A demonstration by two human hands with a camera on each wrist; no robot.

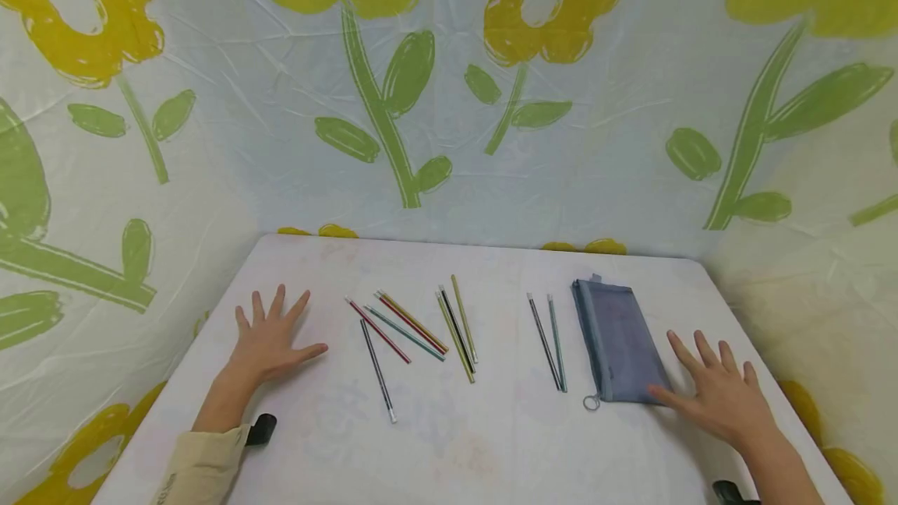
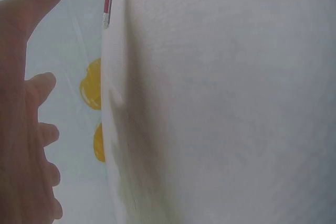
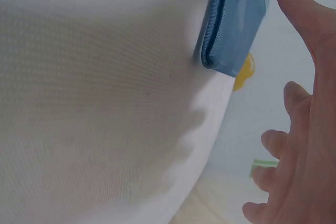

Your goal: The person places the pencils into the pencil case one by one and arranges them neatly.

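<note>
Clock read from the head view, table (image 1: pixel 484 450) centre as hub, 12 away from the person.

Left hand (image 1: pixel 268 340) at 9: fingers and thumb spread, grip holding nothing. Shadow in the left wrist view suggests it hovers over the table rather than leaning on it.
Right hand (image 1: pixel 722 396) at 3, outermost: same spread, grip bare. Its thumb overlaps the pouch corner in the head view, but the right wrist view shows a gap, so probably no contact.

Pouch (image 1: pixel 631 341) at 3, inside the right hand: lies flat on its broad face, which likely keeps it steady. Zip edge faces 9, towards the pencils; ring (image 1: pixel 592 403) at its 7 corner, within easy reach. Contents: cannot tell.

Pencils, ten, all loose: five (image 1: pixel 404 333) at 10, three (image 1: pixel 457 329) at 12, two (image 1: pixel 544 342) near 2. Uneven angles suggest casual laying; gaps between groups should ease picking.
</note>
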